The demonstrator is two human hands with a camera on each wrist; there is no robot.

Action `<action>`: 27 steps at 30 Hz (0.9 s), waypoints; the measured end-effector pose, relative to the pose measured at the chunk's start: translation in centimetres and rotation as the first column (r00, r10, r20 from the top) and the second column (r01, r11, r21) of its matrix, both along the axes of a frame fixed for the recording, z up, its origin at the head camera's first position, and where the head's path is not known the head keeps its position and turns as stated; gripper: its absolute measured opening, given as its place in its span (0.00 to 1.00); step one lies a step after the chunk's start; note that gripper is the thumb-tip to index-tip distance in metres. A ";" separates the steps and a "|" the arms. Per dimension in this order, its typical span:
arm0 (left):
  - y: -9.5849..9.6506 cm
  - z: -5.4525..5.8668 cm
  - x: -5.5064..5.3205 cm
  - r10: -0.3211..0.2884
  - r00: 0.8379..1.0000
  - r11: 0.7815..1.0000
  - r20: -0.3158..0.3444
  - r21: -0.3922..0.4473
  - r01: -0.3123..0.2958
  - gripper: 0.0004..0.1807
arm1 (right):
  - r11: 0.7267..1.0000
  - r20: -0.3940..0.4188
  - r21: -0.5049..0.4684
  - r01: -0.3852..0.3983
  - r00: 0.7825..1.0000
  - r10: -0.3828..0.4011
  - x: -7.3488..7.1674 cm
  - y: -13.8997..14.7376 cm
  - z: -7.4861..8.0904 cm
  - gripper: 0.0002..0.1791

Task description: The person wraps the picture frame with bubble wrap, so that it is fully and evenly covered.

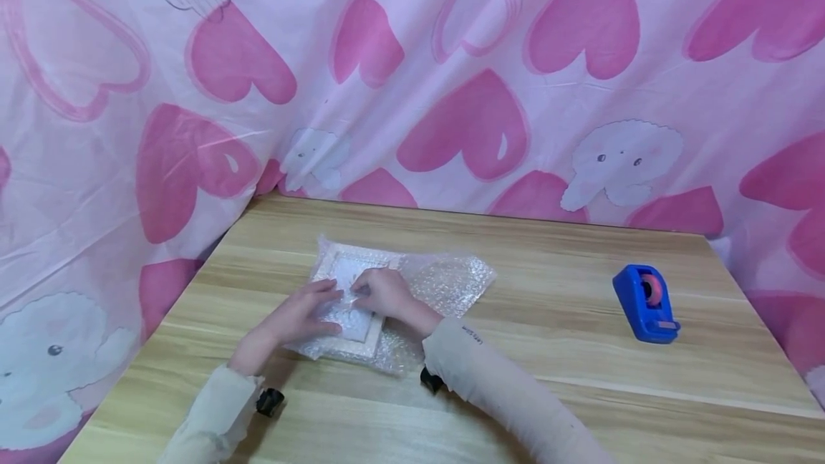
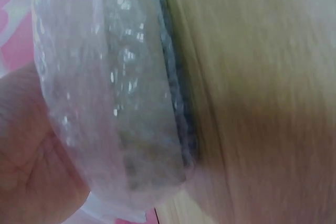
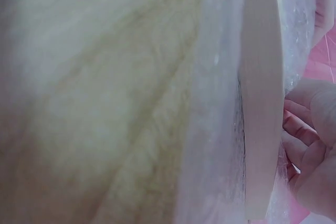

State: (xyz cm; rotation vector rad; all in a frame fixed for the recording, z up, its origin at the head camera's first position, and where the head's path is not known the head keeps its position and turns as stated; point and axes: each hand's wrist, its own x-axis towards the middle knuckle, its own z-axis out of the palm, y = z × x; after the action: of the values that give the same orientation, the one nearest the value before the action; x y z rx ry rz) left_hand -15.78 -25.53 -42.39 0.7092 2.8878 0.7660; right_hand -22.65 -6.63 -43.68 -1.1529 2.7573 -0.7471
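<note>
A pale picture frame point(image 1: 374, 339) lies flat on the table, partly covered by clear bubble wrap point(image 1: 454, 281) that spreads out to its right. My left hand point(image 1: 290, 319) rests on the wrapped left side with its fingers extended. Over the middle of the frame, my right hand point(image 1: 389, 294) pinches the wrap with curled fingers; its fingertips are partly hidden. The left wrist view shows wrap point(image 2: 79, 82) bulging beside the left palm point(image 2: 37, 156). In the right wrist view, the frame's light side edge point(image 3: 262, 103) stands beside the right hand's bent fingers point(image 3: 302, 135).
A blue tape dispenser point(image 1: 647, 304) with a pink roll stands at the right of the wooden table point(image 1: 548, 378). Pink heart-patterned cloth point(image 1: 464, 127) hangs behind the table and along its sides. A small black device point(image 1: 269, 402) sits at the left wrist.
</note>
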 end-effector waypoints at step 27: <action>0.9 -0.2 0.4 0.085 0.996 0.996 -0.034 -0.024 -0.085 0.28 | 0.987 0.042 -0.077 -0.141 0.989 0.145 -1.6 6.2 0.9 0.18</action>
State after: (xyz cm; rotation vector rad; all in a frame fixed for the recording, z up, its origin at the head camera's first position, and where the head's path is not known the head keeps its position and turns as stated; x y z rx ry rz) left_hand -15.38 -24.62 -42.56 0.6053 2.9685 0.7324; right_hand -24.28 -0.39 -42.75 -1.3125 2.5952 -0.8545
